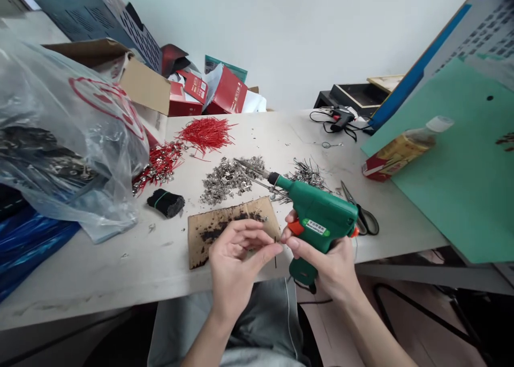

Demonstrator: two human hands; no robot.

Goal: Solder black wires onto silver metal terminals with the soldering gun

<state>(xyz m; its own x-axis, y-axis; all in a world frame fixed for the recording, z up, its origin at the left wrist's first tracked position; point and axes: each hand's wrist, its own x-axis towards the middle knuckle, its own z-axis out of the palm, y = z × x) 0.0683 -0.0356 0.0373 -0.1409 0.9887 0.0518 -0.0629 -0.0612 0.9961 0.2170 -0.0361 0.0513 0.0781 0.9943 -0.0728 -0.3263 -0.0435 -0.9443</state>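
Observation:
My right hand [333, 262] is wrapped round the handle of a green soldering gun [321, 209] with an orange trigger. Its metal tip points up and left over a heap of small metal terminals [228, 179]. Between thumb and forefinger, my left hand [239, 254] pinches a short black wire [276, 259], whose lower end hangs below the fingertips. Both hands' fingertips meet or nearly meet in front of the gun. Under the left hand lies a piece of cardboard [196, 227] with dark burn marks. Behind the gun is a pile of black wires with terminals [307, 174].
Left are a bundle of black wires [165, 203], red wires [206, 134], red wires with terminals [160, 163] and a large plastic bag [100, 158]. Scissors [363, 217] and a tilted drink bottle [405, 147] are on the right. Red boxes [227, 91] stand at the back.

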